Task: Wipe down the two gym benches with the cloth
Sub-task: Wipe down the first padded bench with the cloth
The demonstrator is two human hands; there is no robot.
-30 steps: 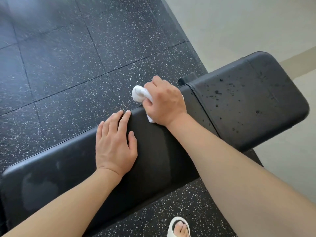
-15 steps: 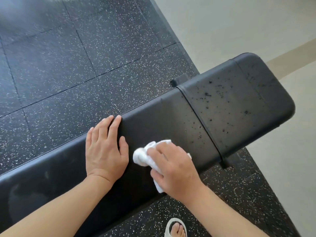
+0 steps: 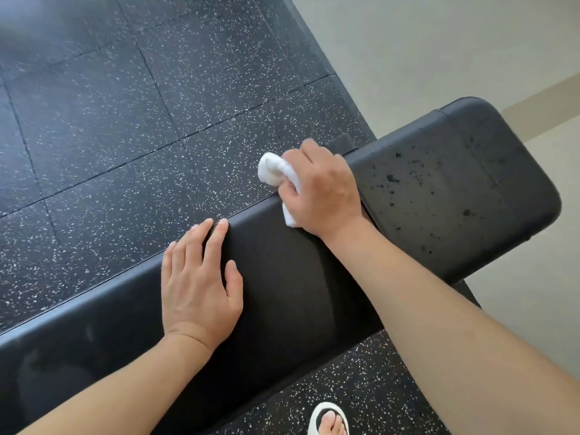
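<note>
Down low on the left, a long black bench (image 3: 282, 277), running from the bottom left corner up toward the right. Under it and behind it, black floor mats (image 3: 141, 127) with lots of little white specks. Flat on top of the bench, near the middle, the left hand (image 3: 201, 284), palm down, fingers straight and close together, fingertips at the far edge of the pad, thumb out to the side. Holding nothing, just resting there. A bit further right, a small white cloth (image 3: 276, 172), bunched up, at the far edge of the bench, partly sticking out over the mats. Wrapped around the cloth, the right hand (image 3: 323, 189), fingers curled tight on it, pressing it down on the pad. Just right of that hand, a gap across the bench, then the wider end pad (image 3: 455, 189), dotted with dark wet drops. Past the end pad, plain pale floor (image 3: 439, 51). Down at the bottom, near the right arm, toes in a white slipper (image 3: 329, 419) on the speckled mats.
</note>
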